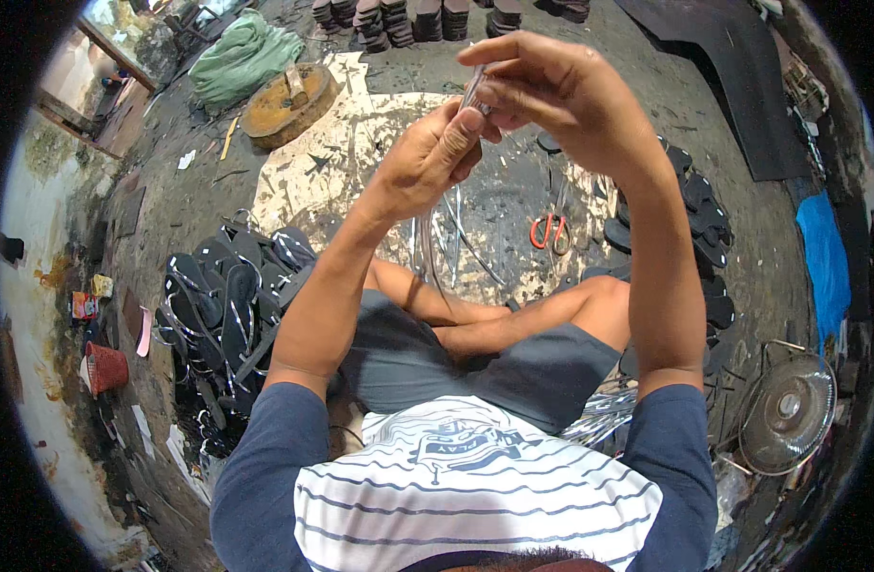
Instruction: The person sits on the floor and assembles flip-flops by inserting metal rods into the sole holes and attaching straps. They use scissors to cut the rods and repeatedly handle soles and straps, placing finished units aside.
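Note:
Raised in front of me, my left hand (435, 157) is closed, thumb on top, around a small bunch of thin, shiny, clear-looking strips (477, 95). Long tail ends seem to dangle below that hand, above my crossed legs. My right hand (566, 95) meets the upper end of the bunch with curled fingers and thumb; its exact grip is partly hidden. On the floor beyond my legs lie scissors (549, 234) with red-orange handles, close to a few loose pale strips (453, 229).
Black flip-flops with silvery straps (237, 296) are heaped at my left; more black flip-flops (709, 214) lie right. A silvery strip bundle (604, 419) rests by my right hip. Farther out are a round block (289, 107), green sack (246, 59), stacked soles (442, 19) and fan (788, 408).

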Action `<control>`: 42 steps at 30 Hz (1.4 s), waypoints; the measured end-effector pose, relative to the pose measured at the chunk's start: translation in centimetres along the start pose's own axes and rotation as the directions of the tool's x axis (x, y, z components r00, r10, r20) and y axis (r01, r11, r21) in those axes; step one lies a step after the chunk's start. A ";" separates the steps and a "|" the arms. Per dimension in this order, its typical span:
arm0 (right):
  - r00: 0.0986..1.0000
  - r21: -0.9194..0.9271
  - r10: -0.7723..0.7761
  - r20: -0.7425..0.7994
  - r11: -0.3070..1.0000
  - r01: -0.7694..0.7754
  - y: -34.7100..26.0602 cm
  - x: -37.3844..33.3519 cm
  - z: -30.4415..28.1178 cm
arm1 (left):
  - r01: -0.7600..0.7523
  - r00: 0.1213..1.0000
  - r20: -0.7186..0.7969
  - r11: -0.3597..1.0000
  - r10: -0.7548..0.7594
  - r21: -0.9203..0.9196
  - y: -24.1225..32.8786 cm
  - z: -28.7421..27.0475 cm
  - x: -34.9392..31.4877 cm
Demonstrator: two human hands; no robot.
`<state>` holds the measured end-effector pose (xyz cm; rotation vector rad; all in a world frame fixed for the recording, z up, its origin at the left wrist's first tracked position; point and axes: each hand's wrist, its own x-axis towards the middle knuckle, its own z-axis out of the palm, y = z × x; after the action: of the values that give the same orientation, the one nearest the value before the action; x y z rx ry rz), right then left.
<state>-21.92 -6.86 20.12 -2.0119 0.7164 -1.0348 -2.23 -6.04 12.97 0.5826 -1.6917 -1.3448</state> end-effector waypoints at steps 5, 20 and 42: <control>0.999 -0.114 0.006 -0.051 0.993 -0.012 0.2 -0.3 -1.2 | 0.062 0.994 0.093 0.995 -0.055 -0.075 -1.1 -1.4 0.3; 0.850 0.332 0.282 -0.445 0.933 -0.136 7.9 -5.2 -3.9 | 0.122 0.925 -0.257 0.859 -0.281 -0.498 -5.9 -8.2 -3.4; 0.840 0.743 0.501 -0.209 0.640 -0.197 7.8 -9.1 10.5 | -0.342 0.928 -0.371 0.315 -0.037 -0.886 0.5 -9.8 -0.6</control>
<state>-18.78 -0.68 5.77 -0.9449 0.7424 -1.2432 6.44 -10.63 13.58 -0.0973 -0.4067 -1.6883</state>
